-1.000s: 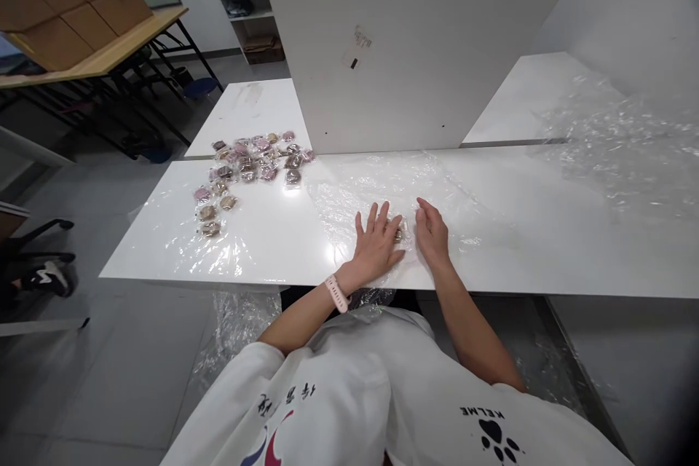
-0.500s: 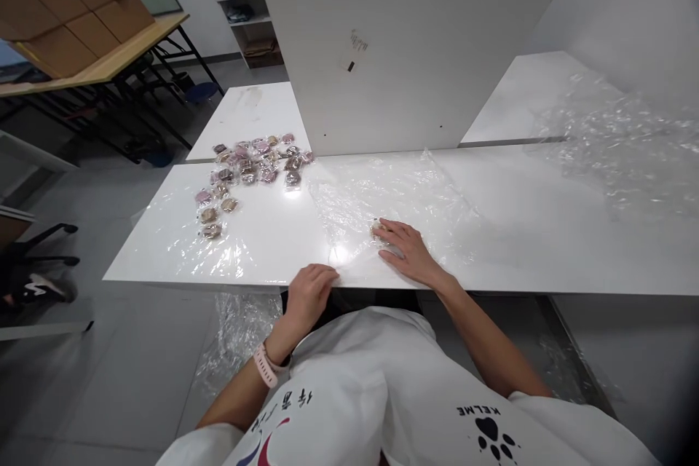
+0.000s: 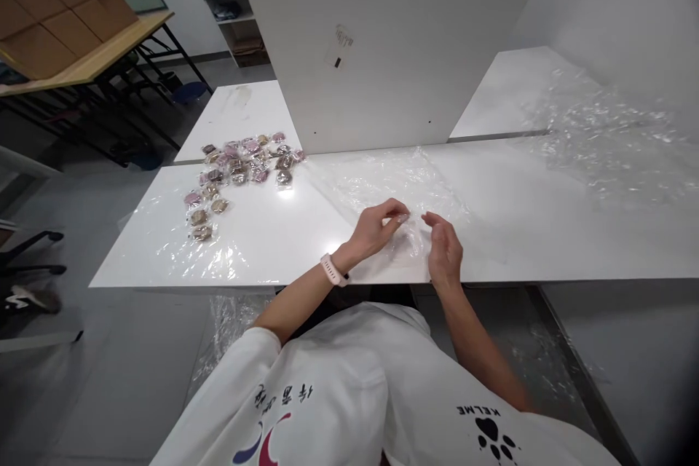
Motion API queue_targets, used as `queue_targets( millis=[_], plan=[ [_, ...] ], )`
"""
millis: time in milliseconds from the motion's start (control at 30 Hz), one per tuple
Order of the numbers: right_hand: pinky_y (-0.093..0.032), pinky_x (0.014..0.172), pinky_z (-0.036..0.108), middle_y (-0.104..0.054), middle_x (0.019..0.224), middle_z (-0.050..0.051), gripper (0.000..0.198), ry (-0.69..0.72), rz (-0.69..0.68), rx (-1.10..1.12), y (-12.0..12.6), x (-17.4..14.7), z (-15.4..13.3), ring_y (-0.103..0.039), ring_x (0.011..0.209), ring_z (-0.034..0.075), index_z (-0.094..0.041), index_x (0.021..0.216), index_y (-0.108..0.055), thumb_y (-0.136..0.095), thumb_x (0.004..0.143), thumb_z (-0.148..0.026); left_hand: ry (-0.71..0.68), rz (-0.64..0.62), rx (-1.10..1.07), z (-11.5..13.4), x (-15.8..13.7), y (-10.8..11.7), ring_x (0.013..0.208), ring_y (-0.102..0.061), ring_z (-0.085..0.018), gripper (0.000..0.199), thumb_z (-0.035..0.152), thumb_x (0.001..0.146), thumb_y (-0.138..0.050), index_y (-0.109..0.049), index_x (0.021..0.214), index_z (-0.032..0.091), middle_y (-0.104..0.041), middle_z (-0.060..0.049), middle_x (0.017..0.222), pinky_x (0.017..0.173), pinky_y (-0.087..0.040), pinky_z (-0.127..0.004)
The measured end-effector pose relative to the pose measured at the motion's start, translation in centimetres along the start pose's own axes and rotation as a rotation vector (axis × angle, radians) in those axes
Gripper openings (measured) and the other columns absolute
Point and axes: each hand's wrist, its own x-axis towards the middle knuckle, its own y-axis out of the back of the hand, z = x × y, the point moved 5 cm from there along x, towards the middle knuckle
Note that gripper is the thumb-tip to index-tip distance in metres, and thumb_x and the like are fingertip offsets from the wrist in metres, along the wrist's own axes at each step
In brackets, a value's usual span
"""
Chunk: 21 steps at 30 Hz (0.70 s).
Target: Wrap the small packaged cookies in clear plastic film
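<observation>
Clear plastic film (image 3: 382, 178) lies across the white table in front of me. My left hand (image 3: 376, 227), with a pale pink band on the wrist, pinches a raised fold of this film between thumb and fingertips. Just to its right, my right hand (image 3: 445, 251) is held on edge, thumb and fingers apart, close to the lifted film. Whether it touches the film is hard to see. Under the hands the film is bunched and glossy; the small brownish piece cannot be made out there now.
Several small round purple and brown pieces in clear wrappers (image 3: 239, 164) lie on the left of the table. A heap of crumpled clear film (image 3: 617, 138) spreads at the right. A tall white panel (image 3: 376, 51) rises behind. Cardboard boxes (image 3: 60, 7) stand on a wooden table.
My left hand has moved from the table edge up and right to pinch the film. My right hand has lifted off the small piece and shifted right, turning on edge.
</observation>
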Motion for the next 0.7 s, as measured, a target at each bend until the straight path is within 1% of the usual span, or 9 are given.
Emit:
queue_targets(
  millis=[67, 100, 133, 200, 267, 367, 533, 600, 700],
  plan=[
    [-0.052, 0.09, 0.042, -0.07, 0.105, 0.009, 0.031, 0.061, 0.168, -0.047, 1.3, -0.9, -0.6, -0.065, 0.099, 0.023, -0.021, 0.113, -0.067, -0.046, 0.101, -0.04, 0.085, -0.209, 0.076, -2.1, 1.7, -1.6, 0.095, -0.07, -0.019, 0.006, 0.019, 0.09, -0.06, -0.065, 0.091, 0.019, -0.073, -0.005, 0.095, 0.092, -0.055, -0.039],
    [-0.052, 0.087, 0.041, -0.07, 0.098, 0.008, 0.025, 0.143, 0.174, -0.078, 1.3, -1.4, -1.2, -0.065, 0.094, 0.023, -0.021, 0.107, -0.068, -0.05, 0.099, -0.037, 0.144, -0.299, 0.093, -3.2, 2.3, -2.1, 0.099, -0.07, -0.021, 0.007, 0.016, 0.088, -0.061, -0.065, 0.092, 0.018, -0.074, -0.006, 0.098, 0.093, -0.055, -0.041],
    [-0.052, 0.087, 0.04, -0.07, 0.096, 0.007, 0.02, 0.241, 0.119, -0.107, 0.7, -1.8, -1.9, -0.065, 0.093, 0.023, -0.022, 0.104, -0.068, -0.054, 0.097, -0.033, 0.202, -0.371, 0.075, -4.1, 2.6, -2.3, 0.103, -0.069, -0.022, 0.011, 0.015, 0.087, -0.061, -0.065, 0.097, 0.018, -0.074, -0.008, 0.103, 0.094, -0.054, -0.042],
    [-0.051, 0.093, 0.042, -0.07, 0.106, 0.009, 0.02, 0.415, -0.113, -0.163, -1.5, -2.6, -3.1, -0.063, 0.103, 0.024, -0.022, 0.11, -0.068, -0.058, 0.095, -0.032, 0.288, -0.454, -0.076, -5.2, 2.9, -2.1, 0.114, -0.066, -0.024, 0.026, 0.014, 0.087, -0.058, -0.061, 0.112, 0.019, -0.069, -0.013, 0.122, 0.096, -0.054, -0.044],
    [-0.048, 0.099, 0.046, -0.065, 0.128, 0.013, 0.035, 0.47, -0.319, -0.249, -3.7, -3.1, -3.1, -0.058, 0.117, 0.029, -0.021, 0.125, -0.063, -0.061, 0.094, -0.036, 0.323, -0.453, -0.275, -5.5, 3.0, -1.0, 0.124, -0.061, -0.025, 0.036, 0.013, 0.087, -0.054, -0.055, 0.123, 0.02, -0.059, -0.016, 0.139, 0.098, -0.053, -0.045],
    [-0.046, 0.1, 0.051, -0.053, 0.146, 0.014, 0.051, 0.406, -0.425, -0.375, -5.6, -2.6, -1.6, -0.053, 0.123, 0.033, -0.019, 0.14, -0.054, -0.06, 0.094, -0.039, 0.3, -0.409, -0.366, -5.7, 2.5, 1.8, 0.133, -0.054, -0.028, 0.046, 0.006, 0.08, -0.052, -0.056, 0.123, 0.021, -0.052, -0.016, 0.146, 0.103, -0.05, -0.048],
    [-0.047, 0.101, 0.047, -0.065, 0.133, 0.009, 0.036, 0.353, -0.459, -0.275, -5.6, -0.7, 0.6, -0.058, 0.117, 0.026, -0.023, 0.129, -0.064, -0.045, 0.1, -0.029, 0.115, -0.61, -0.073, -5.8, 0.1, 4.3, 0.135, -0.05, -0.03, 0.069, 0.009, 0.072, -0.065, -0.051, 0.137, 0.025, -0.049, -0.013, 0.148, 0.108, -0.045, -0.05],
    [-0.048, 0.1, 0.045, -0.069, 0.126, 0.008, 0.034, 0.31, -0.442, -0.2, -5.1, -0.2, 0.9, -0.06, 0.114, 0.025, -0.024, 0.121, -0.069, -0.042, 0.101, -0.028, 0.023, -0.56, 0.1, -5.8, -0.6, 4.6, 0.133, -0.051, -0.03, 0.07, 0.012, 0.072, -0.07, -0.05, 0.138, 0.024, -0.053, -0.013, 0.145, 0.109, -0.044, -0.051],
    [-0.051, 0.093, 0.042, -0.074, 0.114, 0.006, 0.034, 0.156, -0.409, -0.14, -4.2, 0.1, 1.4, -0.065, 0.105, 0.024, -0.025, 0.112, -0.072, -0.041, 0.101, -0.033, 0.023, -0.412, 0.246, -5.8, -1.4, 4.7, 0.118, -0.059, -0.027, 0.047, 0.02, 0.084, -0.066, -0.056, 0.13, 0.022, -0.064, -0.012, 0.128, 0.1, -0.048, -0.046]
  ],
)
